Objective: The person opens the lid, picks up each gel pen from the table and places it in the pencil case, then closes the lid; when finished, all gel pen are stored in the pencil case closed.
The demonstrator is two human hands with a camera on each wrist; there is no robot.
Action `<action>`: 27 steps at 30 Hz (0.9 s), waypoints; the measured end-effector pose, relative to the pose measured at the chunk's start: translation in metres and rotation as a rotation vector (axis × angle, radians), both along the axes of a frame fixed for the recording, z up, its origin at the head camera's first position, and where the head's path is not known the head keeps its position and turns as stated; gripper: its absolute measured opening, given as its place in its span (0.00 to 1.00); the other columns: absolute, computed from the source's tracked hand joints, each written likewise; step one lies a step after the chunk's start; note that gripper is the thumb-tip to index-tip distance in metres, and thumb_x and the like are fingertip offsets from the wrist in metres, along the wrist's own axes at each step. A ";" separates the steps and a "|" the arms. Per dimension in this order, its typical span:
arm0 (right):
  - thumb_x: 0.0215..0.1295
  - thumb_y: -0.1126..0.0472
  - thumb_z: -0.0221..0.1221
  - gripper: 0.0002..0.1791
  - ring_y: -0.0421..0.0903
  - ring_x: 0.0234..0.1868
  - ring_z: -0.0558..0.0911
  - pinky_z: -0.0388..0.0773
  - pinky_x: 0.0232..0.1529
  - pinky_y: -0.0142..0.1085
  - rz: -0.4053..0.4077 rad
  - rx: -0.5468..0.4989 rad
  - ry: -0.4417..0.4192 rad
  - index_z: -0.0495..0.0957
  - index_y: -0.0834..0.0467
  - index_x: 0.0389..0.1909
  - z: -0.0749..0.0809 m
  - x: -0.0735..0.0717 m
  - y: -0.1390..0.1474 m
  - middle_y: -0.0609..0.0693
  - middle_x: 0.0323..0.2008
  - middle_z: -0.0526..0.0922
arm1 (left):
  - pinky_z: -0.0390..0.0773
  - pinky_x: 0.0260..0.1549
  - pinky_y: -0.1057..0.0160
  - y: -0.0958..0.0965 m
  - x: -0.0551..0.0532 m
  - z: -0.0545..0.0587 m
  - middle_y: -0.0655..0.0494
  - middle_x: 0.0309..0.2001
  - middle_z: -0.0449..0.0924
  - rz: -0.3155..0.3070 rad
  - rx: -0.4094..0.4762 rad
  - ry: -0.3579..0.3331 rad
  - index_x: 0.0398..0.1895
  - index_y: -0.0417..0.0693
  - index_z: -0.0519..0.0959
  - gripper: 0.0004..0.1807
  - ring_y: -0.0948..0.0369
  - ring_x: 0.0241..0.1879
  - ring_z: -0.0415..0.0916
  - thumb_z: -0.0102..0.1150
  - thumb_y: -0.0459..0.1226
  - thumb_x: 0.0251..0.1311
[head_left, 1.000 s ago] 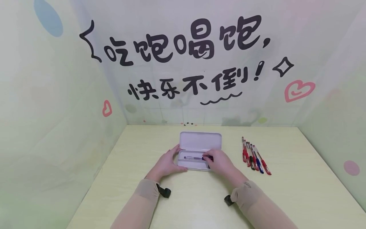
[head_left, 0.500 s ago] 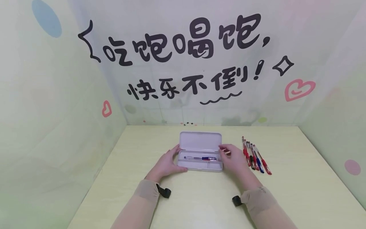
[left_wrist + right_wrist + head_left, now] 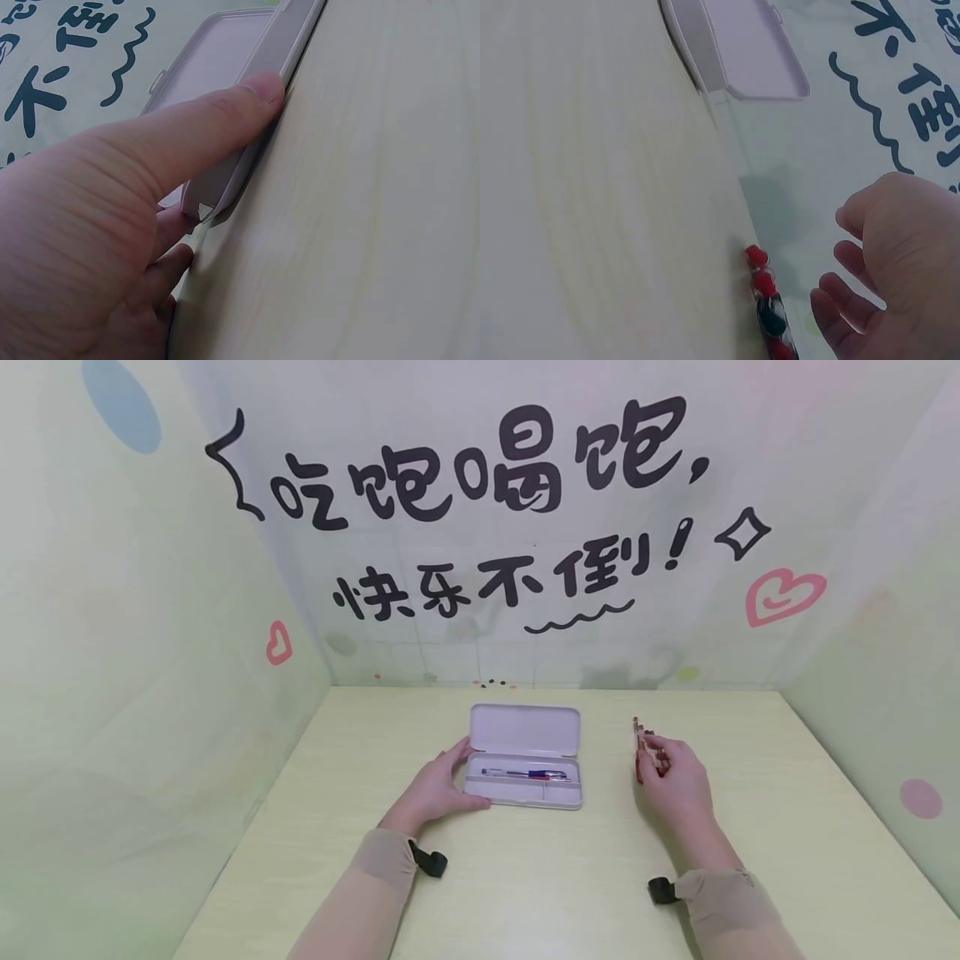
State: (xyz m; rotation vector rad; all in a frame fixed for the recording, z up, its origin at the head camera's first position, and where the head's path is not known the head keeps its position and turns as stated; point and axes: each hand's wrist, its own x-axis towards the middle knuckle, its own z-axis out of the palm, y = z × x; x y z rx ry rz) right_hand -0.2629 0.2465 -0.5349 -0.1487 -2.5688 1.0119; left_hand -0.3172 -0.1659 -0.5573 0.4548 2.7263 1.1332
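Observation:
A pale lilac pencil case lies on the table with its lid raised. Inside its rear compartment is a gel pen with a blue grip, and a thin red part shows beside it. My left hand grips the case's left end, thumb on the front edge and fingers behind; the thumb shows on the rim in the left wrist view. My right hand is over the loose gel pens, hiding most of them. In the right wrist view its loosely bent fingers are apart from the red-capped pens.
A pale wooden table carries everything. Printed cloth walls enclose its back and both sides. Black wrist straps are on both sleeves.
My right hand has let go of the blue-grip pen, leaving it in the pencil case, and has moved right to the loose pens. The left hand stays on the case.

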 end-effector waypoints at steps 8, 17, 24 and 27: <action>0.81 0.57 0.56 0.24 0.68 0.64 0.79 0.81 0.60 0.66 -0.138 -0.031 -0.048 0.80 0.64 0.71 -0.010 0.007 0.031 0.71 0.67 0.78 | 0.52 0.89 0.38 -0.001 0.000 -0.001 0.60 0.82 0.72 -0.006 -0.004 0.007 0.91 0.55 0.53 0.75 0.40 0.88 0.54 0.90 0.58 0.41; 0.82 0.52 0.54 0.30 0.72 0.63 0.77 0.80 0.60 0.67 -0.147 -0.007 -0.239 0.74 0.67 0.75 -0.012 0.013 0.045 0.75 0.68 0.75 | 0.51 0.90 0.38 -0.002 -0.001 0.002 0.60 0.82 0.73 -0.007 0.014 0.017 0.91 0.57 0.54 0.75 0.40 0.88 0.55 0.91 0.57 0.41; 0.79 0.54 0.56 0.29 0.77 0.64 0.78 0.79 0.61 0.69 -0.148 0.070 -0.250 0.77 0.70 0.70 -0.011 0.016 0.046 0.75 0.63 0.81 | 0.51 0.90 0.37 -0.001 0.002 0.003 0.59 0.82 0.73 -0.008 0.029 0.007 0.91 0.57 0.55 0.74 0.39 0.88 0.54 0.91 0.56 0.41; 0.77 0.55 0.56 0.28 0.76 0.59 0.80 0.81 0.54 0.65 -0.159 0.104 -0.266 0.78 0.70 0.68 -0.011 0.015 0.046 0.74 0.59 0.83 | 0.52 0.89 0.36 -0.002 0.002 0.003 0.57 0.82 0.73 -0.011 0.031 0.009 0.91 0.55 0.55 0.73 0.38 0.88 0.55 0.91 0.56 0.42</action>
